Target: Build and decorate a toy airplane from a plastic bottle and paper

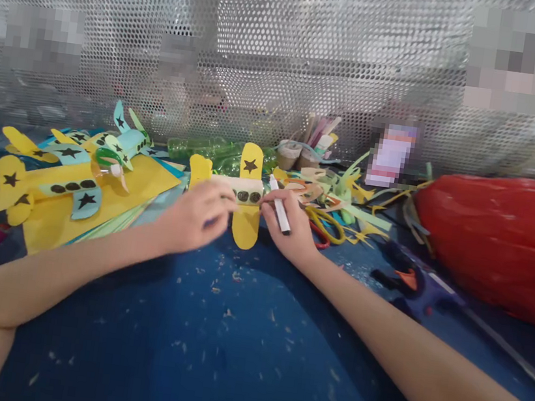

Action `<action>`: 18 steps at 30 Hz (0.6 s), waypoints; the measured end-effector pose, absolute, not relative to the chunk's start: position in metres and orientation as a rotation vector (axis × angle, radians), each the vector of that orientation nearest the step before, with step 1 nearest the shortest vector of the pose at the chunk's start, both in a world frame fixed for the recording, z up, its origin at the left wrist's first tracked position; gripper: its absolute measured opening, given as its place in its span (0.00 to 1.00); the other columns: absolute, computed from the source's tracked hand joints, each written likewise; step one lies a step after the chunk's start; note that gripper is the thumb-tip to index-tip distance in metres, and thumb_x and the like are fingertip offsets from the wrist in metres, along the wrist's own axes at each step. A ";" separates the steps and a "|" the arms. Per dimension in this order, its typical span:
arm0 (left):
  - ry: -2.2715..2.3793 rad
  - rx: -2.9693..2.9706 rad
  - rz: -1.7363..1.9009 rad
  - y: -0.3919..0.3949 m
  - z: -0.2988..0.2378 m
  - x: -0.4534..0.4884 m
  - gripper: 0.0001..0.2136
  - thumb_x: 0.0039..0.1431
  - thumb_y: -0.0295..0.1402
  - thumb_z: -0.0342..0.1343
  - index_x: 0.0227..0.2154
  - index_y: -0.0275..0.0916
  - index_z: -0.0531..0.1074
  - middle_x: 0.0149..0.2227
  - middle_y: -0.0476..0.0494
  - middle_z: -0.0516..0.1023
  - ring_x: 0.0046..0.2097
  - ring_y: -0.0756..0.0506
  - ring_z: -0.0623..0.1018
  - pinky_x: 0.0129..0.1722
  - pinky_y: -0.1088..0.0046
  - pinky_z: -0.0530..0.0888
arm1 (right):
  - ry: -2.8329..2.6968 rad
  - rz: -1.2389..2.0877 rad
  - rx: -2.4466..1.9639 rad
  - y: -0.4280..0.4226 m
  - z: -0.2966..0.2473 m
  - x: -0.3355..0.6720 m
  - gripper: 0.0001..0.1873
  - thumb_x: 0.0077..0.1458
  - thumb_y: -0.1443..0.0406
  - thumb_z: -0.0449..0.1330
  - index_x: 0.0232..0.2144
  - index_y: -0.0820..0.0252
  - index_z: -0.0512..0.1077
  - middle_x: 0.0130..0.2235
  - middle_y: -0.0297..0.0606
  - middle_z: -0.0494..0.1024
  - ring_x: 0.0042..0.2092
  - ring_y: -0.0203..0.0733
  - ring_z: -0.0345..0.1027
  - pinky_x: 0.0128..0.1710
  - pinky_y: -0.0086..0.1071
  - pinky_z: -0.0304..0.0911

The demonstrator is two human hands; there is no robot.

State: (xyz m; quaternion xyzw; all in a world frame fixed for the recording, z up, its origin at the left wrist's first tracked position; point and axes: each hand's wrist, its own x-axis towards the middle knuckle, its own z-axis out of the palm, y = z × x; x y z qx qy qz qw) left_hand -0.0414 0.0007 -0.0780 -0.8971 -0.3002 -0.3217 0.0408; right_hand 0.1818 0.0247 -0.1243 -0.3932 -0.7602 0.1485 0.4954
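Observation:
A paper toy plane (245, 224) stands in front of me, with yellow wings, a black star on its upper wing and dark round windows along its pale body. My right hand (296, 227) is closed around a white marker (280, 206), its dark end pointing down toward me. The fingertips of that hand are at the right end of the plane. My left hand (196, 216), slightly blurred, is in front of the plane's left part and hides some of the body. Its fingers are loosely bent, with a gap between thumb and fingers.
Decorated paper planes (70, 184) lie at left on yellow paper (152, 175). Behind are green plastic bottles (195, 149) and a perforated metal screen (263, 81). Paper scraps (364, 216), yellow-handled scissors (328, 225), a blue glue gun (421, 283) and a red bag (498, 247) lie to the right.

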 end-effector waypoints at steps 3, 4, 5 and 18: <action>-0.924 -2.921 -0.672 -0.011 -0.104 -0.022 0.16 0.65 0.38 0.48 0.49 0.34 0.71 0.52 0.32 0.71 0.57 0.37 0.69 0.58 0.53 0.66 | -1.759 0.495 -0.896 0.026 -0.126 0.183 0.09 0.63 0.59 0.49 0.37 0.53 0.66 0.33 0.36 0.75 0.34 0.40 0.69 0.37 0.38 0.66; -0.975 -2.927 -0.611 -0.012 -0.112 -0.018 0.19 0.65 0.40 0.48 0.51 0.33 0.70 0.54 0.29 0.69 0.59 0.35 0.66 0.58 0.50 0.65 | -1.710 0.564 -0.878 0.027 -0.127 0.183 0.09 0.63 0.58 0.47 0.39 0.53 0.66 0.31 0.35 0.74 0.33 0.40 0.69 0.36 0.38 0.67; -1.027 -2.921 -0.577 -0.012 -0.118 -0.017 0.20 0.65 0.42 0.48 0.52 0.32 0.69 0.57 0.28 0.67 0.61 0.33 0.64 0.59 0.49 0.64 | -1.654 0.623 -0.865 0.028 -0.127 0.183 0.10 0.63 0.59 0.47 0.41 0.52 0.65 0.29 0.34 0.74 0.31 0.39 0.69 0.35 0.37 0.67; -1.185 -3.075 -0.568 -0.017 -0.126 -0.016 0.27 0.67 0.47 0.42 0.60 0.32 0.60 0.62 0.31 0.63 0.64 0.38 0.61 0.64 0.54 0.58 | -1.599 0.889 -0.957 0.022 -0.117 0.182 0.19 0.58 0.60 0.49 0.18 0.57 0.66 0.11 0.26 0.59 0.14 0.31 0.52 0.18 0.29 0.49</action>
